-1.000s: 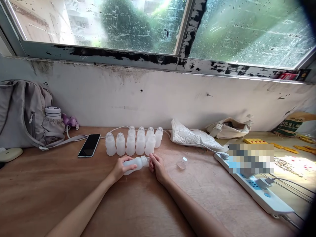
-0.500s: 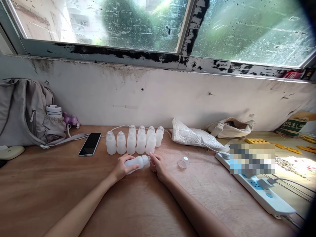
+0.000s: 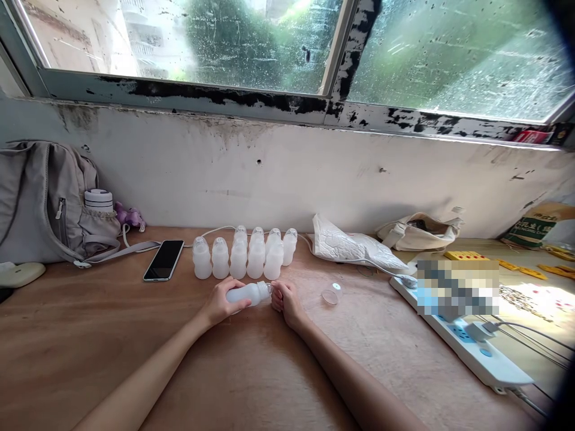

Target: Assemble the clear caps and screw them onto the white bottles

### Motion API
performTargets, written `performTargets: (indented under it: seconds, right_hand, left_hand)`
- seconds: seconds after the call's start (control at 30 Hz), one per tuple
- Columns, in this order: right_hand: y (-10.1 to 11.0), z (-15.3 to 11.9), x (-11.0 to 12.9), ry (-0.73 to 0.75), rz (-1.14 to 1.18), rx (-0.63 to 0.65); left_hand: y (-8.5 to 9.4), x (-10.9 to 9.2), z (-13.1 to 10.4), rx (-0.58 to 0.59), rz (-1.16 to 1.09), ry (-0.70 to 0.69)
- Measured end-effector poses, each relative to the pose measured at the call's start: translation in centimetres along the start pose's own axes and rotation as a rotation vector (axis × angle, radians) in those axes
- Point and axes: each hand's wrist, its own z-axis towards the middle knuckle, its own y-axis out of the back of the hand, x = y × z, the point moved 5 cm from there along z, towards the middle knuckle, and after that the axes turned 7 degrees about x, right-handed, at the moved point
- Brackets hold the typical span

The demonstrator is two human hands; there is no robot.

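My left hand (image 3: 224,300) is wrapped round a frosted white baby bottle (image 3: 245,294), which lies nearly on its side with the neck pointing right. At the neck end, my right hand (image 3: 286,302) is closed, its thumb and fingers pinching the clear nipple (image 3: 269,288). To the right of that hand, a clear dome cap (image 3: 331,296) rests on the table. Behind both hands stand several similar baby bottles (image 3: 238,263), upright in a cluster with clear caps on.
A phone (image 3: 164,261) lies left of the bottles, near a grey backpack (image 3: 49,203). A white padded pouch (image 3: 354,248), a cream bag (image 3: 417,232) and a white power strip (image 3: 494,362) with cords are on the right. A wall with a window (image 3: 260,48) rises behind.
My right hand's fingers have curled in slightly at the nipple. The bottle stays in my left hand, and the view has shifted a little.
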Motion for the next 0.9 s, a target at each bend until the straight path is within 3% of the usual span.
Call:
performTargets:
  seconds: [0.17, 0.33, 0.4, 0.53, 0.6, 0.67, 0.8, 0.9]
  right_hand:
    - [-0.2, -0.3, 1.1, 0.068, -0.01, -0.042]
    - [-1.7, -0.8, 2.9, 0.142, -0.132, 0.069]
    - [-2.0, -0.9, 3.3, 0.145, -0.239, 0.063]
    - [-1.6, -0.8, 4.4, 0.135, -0.436, -0.072]
    - [-1.7, -1.0, 5.3, 0.138, -0.469, -0.089]
    - [-2.4, -1.2, 6.2, 0.127, -0.404, 0.009]
    - [-5.1, -2.5, 7.1, 0.018, -0.064, 0.384]
    - [-6.7, -3.5, 7.6, -0.012, 0.083, 0.459]
  left_hand:
    - [-0.7, 0.2, 0.2, 0.074, -0.239, 0.099]
    - [-1.2, -0.2, 0.2, 0.149, -0.457, 0.16]
    - [-1.3, -0.3, 0.1, 0.153, -0.43, 0.166]
    - [-1.5, -1.1, -0.2, 0.082, -0.204, 0.136]
    - [-1.9, -1.7, -0.4, 0.105, -0.225, 0.153]
    - [-3.0, -2.3, -0.8, 0.236, -0.463, 0.218]
    - [-5.2, -4.2, -2.3, 0.521, -1.15, 0.319]
    - [-6.6, -5.5, -3.6, 0.667, -1.526, 0.313]
